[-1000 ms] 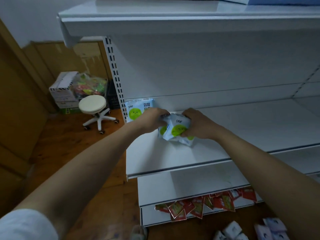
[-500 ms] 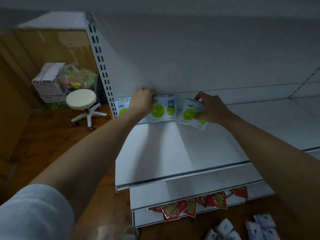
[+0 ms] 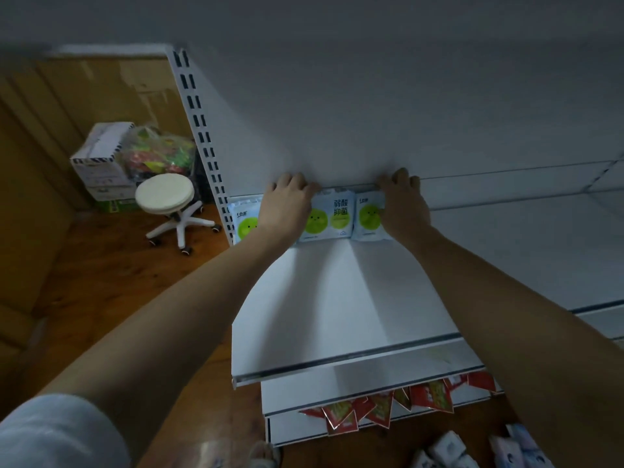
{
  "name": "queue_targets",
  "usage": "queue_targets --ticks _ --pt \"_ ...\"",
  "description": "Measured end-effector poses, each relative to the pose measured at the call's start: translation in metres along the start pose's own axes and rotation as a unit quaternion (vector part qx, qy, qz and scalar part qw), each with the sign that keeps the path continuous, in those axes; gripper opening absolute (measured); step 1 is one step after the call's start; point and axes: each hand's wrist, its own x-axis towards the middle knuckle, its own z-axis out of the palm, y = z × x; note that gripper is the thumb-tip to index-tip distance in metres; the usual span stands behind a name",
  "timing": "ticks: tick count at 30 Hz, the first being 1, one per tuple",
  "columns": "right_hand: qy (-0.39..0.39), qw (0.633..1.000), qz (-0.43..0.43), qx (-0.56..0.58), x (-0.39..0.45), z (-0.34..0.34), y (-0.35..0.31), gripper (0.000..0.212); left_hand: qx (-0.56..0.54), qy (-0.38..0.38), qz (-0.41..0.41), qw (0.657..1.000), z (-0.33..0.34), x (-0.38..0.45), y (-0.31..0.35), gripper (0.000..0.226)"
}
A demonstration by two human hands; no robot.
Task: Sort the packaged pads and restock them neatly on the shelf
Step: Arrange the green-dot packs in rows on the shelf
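Against white metal shelf back: glossy flat pad packs, both hands' fingers curled over tops.

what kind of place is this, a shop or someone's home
Probably a small shop or its stockroom: white metal retail shelving with a slotted upright, packaged pads lined up at the back, red sachets below, and stacked cartons beside a stool.

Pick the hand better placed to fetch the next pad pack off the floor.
Right, probably. The right hand is nearer the floor packs at lower right; the left hand rests at the row's left end.
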Motion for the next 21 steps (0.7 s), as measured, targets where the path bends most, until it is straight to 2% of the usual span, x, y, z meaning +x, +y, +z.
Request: queue_targets --ticks 4,8,12,17,21 --pt "0.019 0.992 0.005 0.124 -0.031 -0.022 0.005 0.033 -0.013 -0.003 -0.025 1.0 -0.027 -0.017 0.015 0.045" --pt "-0.015 0.985 0.001 0.172 -0.081 -0.057 0.011 0.012 -0.076 -0.015 -0.068 0.995 -0.062 -0.048 0.048 0.036" --pt "-0.027 0.976 0.009 0.215 -0.145 -0.094 0.024 0.032 -0.104 -0.042 -0.108 0.988 -0.097 -0.106 0.099 0.032" --pt "-0.072 0.966 -0.007 0.248 -0.229 -0.118 0.03 0.04 -0.142 -0.062 -0.168 0.974 -0.13 -0.192 0.145 0.023" --pt "-0.109 0.966 -0.012 0.234 -0.282 -0.128 0.038 0.042 -0.148 -0.081 -0.172 0.97 -0.139 -0.237 0.176 0.022"
